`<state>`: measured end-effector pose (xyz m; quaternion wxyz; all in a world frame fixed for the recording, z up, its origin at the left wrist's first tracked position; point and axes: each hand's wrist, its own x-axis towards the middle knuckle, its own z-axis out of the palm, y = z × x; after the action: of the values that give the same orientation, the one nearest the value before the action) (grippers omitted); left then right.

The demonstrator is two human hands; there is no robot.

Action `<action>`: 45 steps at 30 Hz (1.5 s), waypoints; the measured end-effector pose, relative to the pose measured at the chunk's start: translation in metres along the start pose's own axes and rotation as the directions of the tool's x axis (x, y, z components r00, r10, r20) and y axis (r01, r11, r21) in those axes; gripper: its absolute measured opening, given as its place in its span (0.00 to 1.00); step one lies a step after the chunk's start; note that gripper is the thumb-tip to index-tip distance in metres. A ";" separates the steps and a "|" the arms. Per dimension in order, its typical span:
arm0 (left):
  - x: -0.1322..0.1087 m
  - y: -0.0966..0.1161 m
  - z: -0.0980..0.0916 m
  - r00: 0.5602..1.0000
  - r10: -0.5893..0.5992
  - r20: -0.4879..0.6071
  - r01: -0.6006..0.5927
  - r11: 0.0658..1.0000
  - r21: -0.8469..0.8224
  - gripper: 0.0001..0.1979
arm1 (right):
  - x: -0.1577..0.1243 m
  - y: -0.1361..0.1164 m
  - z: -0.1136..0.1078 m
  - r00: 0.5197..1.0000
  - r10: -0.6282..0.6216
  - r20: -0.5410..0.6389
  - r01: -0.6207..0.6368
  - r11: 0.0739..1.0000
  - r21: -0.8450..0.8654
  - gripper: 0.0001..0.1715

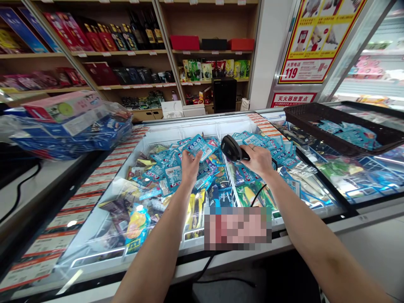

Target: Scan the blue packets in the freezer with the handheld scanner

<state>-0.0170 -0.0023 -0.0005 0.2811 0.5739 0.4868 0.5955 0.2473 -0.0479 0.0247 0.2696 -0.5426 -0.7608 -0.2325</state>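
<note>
Between the thumb and fingers of my left hand (190, 165) is a blue packet (201, 146), its printed side with a white label turned up. My right hand (259, 159) grips a black barcode scanner (231, 148) by its handle, the head pointing left towards the packet. A black cable (259, 194) hangs below that hand. Under and around both hands, many similar blue packets (279, 147) lie in loose piles on the glass top of a chest freezer (118, 179). Other wrapped goods show through the glass below.
At the left, boxes in clear plastic (72, 126) sit on the freezer's edge. A dark brown basket (341, 141) with more blue packets stands at the right. Behind are stocked shelves (126, 53) and a wall poster (315, 42). A blurred patch covers the front edge.
</note>
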 end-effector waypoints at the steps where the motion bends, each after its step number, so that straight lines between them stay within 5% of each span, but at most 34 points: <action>1: 0.000 -0.001 0.000 1.000 -0.002 0.005 0.002 1.000 0.001 0.23 | 0.000 0.000 0.001 1.000 -0.017 0.002 0.017 1.000 0.006 0.21; 13: -0.001 -0.002 -0.001 1.000 0.000 0.031 -0.001 1.000 0.030 0.20 | -0.001 -0.004 -0.001 0.979 -0.186 0.079 0.179 0.980 0.083 0.20; 35: -0.005 0.006 0.001 0.998 0.051 0.037 -0.056 0.989 0.134 0.18 | 0.000 -0.001 -0.003 0.987 -0.157 0.045 0.154 0.986 0.056 0.19; 41: -0.012 0.019 0.000 0.971 0.236 -0.030 -0.204 0.890 0.407 0.13 | 0.001 0.006 -0.002 0.998 0.013 -0.062 -0.015 1.000 -0.026 0.19; 45: -0.017 0.028 0.001 0.947 0.319 -0.045 -0.218 0.737 0.640 0.24 | 0.001 0.010 -0.003 0.993 0.077 -0.092 -0.080 0.996 -0.028 0.20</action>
<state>-0.0062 -0.0279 0.0175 -0.0527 0.6518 0.5885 0.4754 0.2567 -0.0461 0.0284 0.3041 -0.5651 -0.7222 -0.2583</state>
